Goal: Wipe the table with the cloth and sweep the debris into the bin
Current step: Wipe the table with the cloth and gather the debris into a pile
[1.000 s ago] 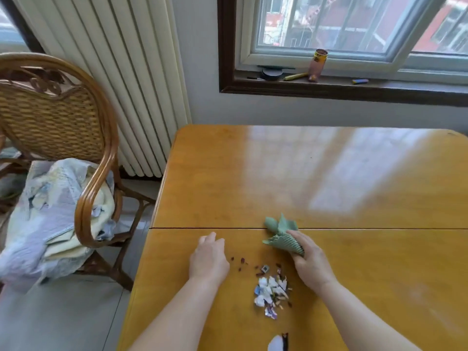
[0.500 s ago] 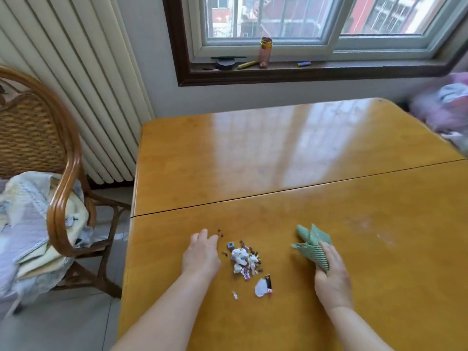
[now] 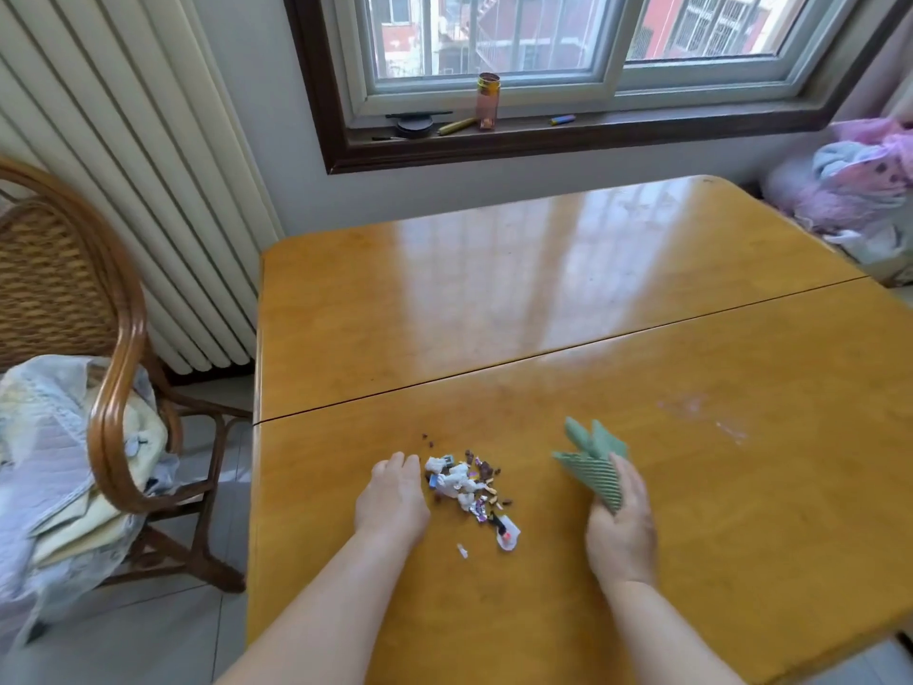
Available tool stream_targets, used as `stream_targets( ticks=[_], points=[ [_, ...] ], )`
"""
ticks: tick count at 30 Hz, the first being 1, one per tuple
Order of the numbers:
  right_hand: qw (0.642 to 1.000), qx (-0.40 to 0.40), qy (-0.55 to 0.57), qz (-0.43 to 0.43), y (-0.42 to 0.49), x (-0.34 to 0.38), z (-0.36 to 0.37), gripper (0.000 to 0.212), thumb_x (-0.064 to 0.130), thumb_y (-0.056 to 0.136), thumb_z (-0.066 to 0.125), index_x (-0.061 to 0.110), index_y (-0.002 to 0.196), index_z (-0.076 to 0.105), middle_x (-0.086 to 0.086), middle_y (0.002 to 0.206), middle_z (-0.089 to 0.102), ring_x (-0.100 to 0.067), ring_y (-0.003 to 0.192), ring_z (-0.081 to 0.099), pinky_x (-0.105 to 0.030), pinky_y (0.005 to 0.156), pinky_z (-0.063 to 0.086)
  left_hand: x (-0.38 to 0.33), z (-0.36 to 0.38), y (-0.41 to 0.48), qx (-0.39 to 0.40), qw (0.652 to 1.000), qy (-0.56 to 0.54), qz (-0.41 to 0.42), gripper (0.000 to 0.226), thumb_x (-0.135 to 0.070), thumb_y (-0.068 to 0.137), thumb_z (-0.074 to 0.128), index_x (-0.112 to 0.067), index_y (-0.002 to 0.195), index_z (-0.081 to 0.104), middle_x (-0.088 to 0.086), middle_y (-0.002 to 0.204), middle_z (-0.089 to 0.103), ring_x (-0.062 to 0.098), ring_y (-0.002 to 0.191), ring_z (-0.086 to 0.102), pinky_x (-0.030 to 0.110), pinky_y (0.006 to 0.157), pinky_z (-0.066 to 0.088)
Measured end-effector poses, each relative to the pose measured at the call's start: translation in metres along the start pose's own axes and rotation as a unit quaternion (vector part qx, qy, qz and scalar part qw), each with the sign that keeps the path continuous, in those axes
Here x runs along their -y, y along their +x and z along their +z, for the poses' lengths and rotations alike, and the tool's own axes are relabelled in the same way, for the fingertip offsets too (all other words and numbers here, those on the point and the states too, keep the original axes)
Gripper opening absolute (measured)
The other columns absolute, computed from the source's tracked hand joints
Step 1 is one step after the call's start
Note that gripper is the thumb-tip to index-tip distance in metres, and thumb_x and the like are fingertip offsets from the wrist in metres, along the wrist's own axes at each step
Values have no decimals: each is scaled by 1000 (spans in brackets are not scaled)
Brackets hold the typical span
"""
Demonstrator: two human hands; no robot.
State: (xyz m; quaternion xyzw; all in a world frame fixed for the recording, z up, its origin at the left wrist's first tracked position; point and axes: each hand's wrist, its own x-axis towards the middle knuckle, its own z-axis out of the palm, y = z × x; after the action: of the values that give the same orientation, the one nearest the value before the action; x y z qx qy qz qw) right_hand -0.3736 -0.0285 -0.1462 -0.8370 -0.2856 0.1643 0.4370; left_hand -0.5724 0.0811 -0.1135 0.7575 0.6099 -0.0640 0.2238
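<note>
left hand (image 3: 391,501) cupped beside the debris (image 3: 469,487) on the table (image 3: 691,511); right hand (image 3: 623,526) apparently gripping the cloth (image 3: 590,462).

Both forearms reach forward over the table (image 3: 543,299). The left hand (image 3: 392,496) lies palm down, fingers together and curled slightly. The right hand (image 3: 620,524), farther right on the table, is closed around the cloth (image 3: 590,462).

A single head-worn camera is looking forward and down from above the near edge of the table (image 3: 568,299) — wide-angle, bending the edges. It is sitting close over both forearms, facing the window (image 3: 543,37) and its sill beyond, taking in a rattan chair (image 3: 74,299) at left — no second view is sharing the scene.
</note>
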Motion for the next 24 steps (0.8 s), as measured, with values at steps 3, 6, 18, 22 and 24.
stream_targets(
  ticks=[3,6,18,22,24],
  points=[
    [995,-38,-79,57,-4,-32,-27,57,3,73,44,3,130,43,-20,139,42,-35,130,36,-43,110,28,-1,3,1,-4,1000,-1,-8,55,-4,91,43,-17,142,31,0,152,26,19,140,22,31,106,36],
    [994,-16,-107,24,-29,-35,-5,62,-7,71,51,1,131,42,-21,139,42,-36,133,33,-45,111,25,-7,5,0,-8,1000,-4,-16,55,-2,91,41,-17,143,30,1,154,23,20,141,20,31,106,36],
    [995,98,-8,-16,57,32,37,49,2,87,46,10,135,39,-10,144,37,-25,133,33,-32,111,23,18,0,-15,-31,994,-44,-97,62,-4,93,41,-18,149,18,0,158,12,18,145,10,32,112,29],
    [982,161,-87,-43,69,41,81,53,4,84,49,9,136,37,-12,145,34,-27,136,25,-40,115,19,32,3,-18,-35,993,-52,-103,62,-3,94,41,-19,149,17,-2,158,11,16,146,8,32,113,27],
    [964,223,-102,-106,60,55,107,55,2,84,48,13,137,36,-7,148,32,-23,139,20,-36,117,13,38,4,-17,-38,993,-52,-97,61,-1,94,38,-19,149,17,-3,158,11,15,146,8,31,113,28]
  ],
)
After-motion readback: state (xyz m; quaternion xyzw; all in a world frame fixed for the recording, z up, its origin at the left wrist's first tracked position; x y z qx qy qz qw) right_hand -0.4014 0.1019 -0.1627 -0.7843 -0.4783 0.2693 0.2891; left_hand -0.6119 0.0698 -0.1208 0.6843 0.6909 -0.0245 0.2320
